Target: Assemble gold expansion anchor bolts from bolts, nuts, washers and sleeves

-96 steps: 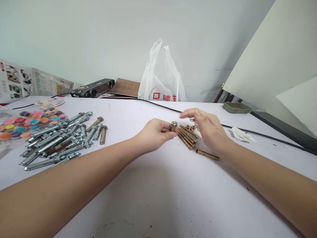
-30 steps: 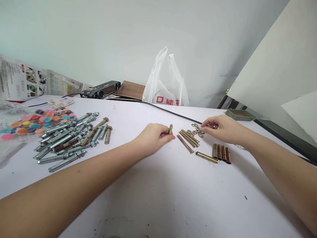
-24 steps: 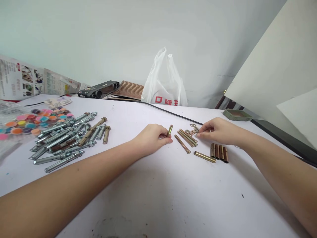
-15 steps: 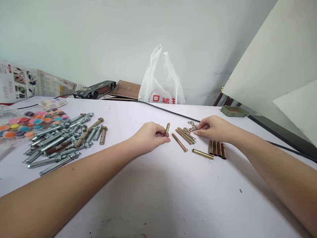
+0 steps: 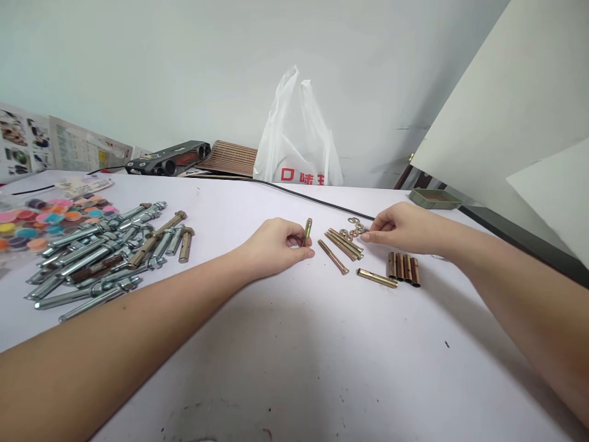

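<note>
My left hand (image 5: pixel 280 247) is closed, pinching a brass-coloured anchor bolt (image 5: pixel 308 227) that stands nearly upright between thumb and fingers. Its lower part is hidden by the hand. My right hand (image 5: pixel 400 229) has thumb and fingertips together at the edge of a small heap of nuts and washers (image 5: pixel 353 231); what they pinch, if anything, cannot be made out. Between the hands lie several brass-coloured bolts with flared ends (image 5: pixel 332 256). Nearer to me is a single long metal sleeve (image 5: pixel 377 278), with several shorter sleeves (image 5: pixel 404 268) lined up beside it, below my right hand.
A pile of silvery anchor bolts (image 5: pixel 96 252) lies at the left, beside a plastic bag of coloured discs (image 5: pixel 37 224). Behind are a white carrier bag (image 5: pixel 294 156), a black cable (image 5: pixel 313 199) and a black device (image 5: pixel 170 158). A green tray (image 5: pixel 435 198) sits back right.
The camera view has shifted slightly, so most things sit a little higher in the picture. The left hand still holds the bolt; the right fingertips stay at the nuts and washers.
</note>
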The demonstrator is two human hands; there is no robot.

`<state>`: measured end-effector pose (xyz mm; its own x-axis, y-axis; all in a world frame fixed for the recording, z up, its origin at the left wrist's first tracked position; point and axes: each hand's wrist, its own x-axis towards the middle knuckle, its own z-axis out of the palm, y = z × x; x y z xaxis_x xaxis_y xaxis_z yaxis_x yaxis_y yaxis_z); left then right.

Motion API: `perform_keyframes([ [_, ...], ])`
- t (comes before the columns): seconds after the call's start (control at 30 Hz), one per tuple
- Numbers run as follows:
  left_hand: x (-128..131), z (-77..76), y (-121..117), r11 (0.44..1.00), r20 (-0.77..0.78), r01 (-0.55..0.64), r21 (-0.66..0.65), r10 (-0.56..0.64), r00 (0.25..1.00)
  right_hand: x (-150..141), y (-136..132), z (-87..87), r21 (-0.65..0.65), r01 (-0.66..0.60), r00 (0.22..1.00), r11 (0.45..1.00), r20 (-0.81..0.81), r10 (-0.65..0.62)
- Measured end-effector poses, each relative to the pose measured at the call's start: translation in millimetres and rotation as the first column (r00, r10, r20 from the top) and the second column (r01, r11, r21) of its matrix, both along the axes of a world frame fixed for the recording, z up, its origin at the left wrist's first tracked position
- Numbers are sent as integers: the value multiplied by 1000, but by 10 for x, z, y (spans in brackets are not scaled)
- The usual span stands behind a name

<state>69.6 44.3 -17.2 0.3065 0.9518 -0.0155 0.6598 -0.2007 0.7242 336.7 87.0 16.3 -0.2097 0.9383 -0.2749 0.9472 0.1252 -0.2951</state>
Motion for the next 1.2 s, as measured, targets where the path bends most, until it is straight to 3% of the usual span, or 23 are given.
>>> perform_keyframes([
  [0.1, 4, 10, -19, 1000, 14, 7, -9, -7, 1000, -20, -151, 144, -218, -180, 983, 959, -1, 184],
  [0.17, 6, 27, -35, 1000, 45, -17, 9, 17, 999, -40, -240, 179, -334, -231, 971, 914, -23, 238],
  [0.3, 9, 68, -52, 999, 133, -30, -15, 32, 991, -110, -330, 204, -366, -266, 963, 892, -66, 260],
  [0.4, 12, 82, -42, 997, 180, -5, -77, 18, 984, -252, -371, 272, -158, -328, 912, 931, -311, 268],
  [0.47, 15, 84, -32, 995, 193, -3, -97, 22, 981, -403, -402, 300, 118, -246, 816, 962, -511, 272],
  [0.57, 17, 82, -21, 995, 186, -5, -100, 24, 982, -639, -430, 256, 388, -85, 712, 918, -620, 328],
  [0.67, 15, 78, -21, 997, 180, 6, -77, 8, 984, -786, -428, 157, 433, -109, 707, 895, -600, 376],
  [0.83, 7, 68, -28, 998, 145, 15, -55, -7, 989, -786, -421, 143, 354, -154, 738, 922, -579, 346],
  [0.97, -3, 56, -23, 997, 131, 5, -80, 5, 991, -587, -352, 301, 401, 8, 834, 916, -508, 215],
  [1.07, -7, 46, -18, 999, 86, -1, -42, 4, 996, -376, -238, 338, 441, 110, 954, 891, -297, 30],
  [1.2, -4, 45, -25, 999, 94, 14, -36, -10, 995, -180, -85, 155, 154, 81, 993, 985, 77, -93],
])
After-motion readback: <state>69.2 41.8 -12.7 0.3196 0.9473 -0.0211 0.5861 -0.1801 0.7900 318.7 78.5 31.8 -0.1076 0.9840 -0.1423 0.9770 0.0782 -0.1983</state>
